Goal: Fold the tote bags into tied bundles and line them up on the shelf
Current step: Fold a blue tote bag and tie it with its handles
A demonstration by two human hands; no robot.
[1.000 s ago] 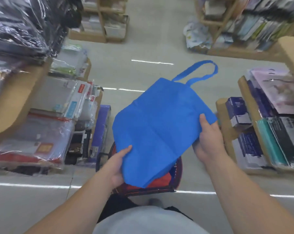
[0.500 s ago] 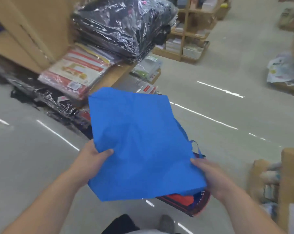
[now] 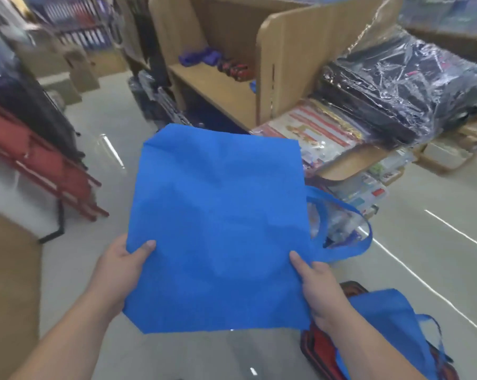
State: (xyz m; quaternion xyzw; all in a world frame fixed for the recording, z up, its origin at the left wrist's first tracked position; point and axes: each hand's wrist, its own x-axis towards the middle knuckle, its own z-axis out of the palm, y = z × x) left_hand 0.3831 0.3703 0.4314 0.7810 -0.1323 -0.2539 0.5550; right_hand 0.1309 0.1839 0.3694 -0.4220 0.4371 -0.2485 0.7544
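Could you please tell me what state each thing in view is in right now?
blue tote bag: spread flat, not yet folded, handles off its right side.
left hand: grip on the bag's left edge, thumb on top.
right hand: grip on the bag's right edge, thumb on top.
second blue bag: lying loose, unfolded.
shelf: holds a few bundles at the back.

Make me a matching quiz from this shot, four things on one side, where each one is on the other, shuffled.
Things: 1 blue tote bag; 2 second blue bag; 3 tied bundles; 4 plastic-wrapped black stack.
Places: A on the wooden shelf; B held between left hand and right hand; C draped over the red basket; D right of the side panel.
Pairs: 1-B; 2-C; 3-A; 4-D.
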